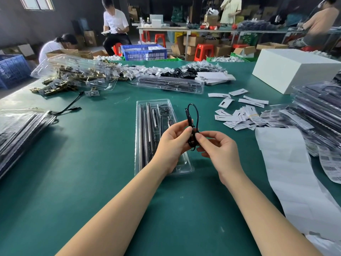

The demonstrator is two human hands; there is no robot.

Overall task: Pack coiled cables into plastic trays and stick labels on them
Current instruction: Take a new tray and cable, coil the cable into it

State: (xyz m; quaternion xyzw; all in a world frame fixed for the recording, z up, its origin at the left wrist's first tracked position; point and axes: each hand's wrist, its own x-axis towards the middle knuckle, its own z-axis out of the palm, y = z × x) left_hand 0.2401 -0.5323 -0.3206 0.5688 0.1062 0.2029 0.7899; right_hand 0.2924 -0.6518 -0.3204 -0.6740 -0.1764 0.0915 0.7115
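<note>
Both hands, left [173, 143] and right [218, 150], pinch a coiled black cable [191, 126] above a clear plastic tray [142, 137].

even bright light | soft shadows | edges warped, blurred

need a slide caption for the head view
Both hands, left and right, hold a black cable above an open tray on the green table.
</note>
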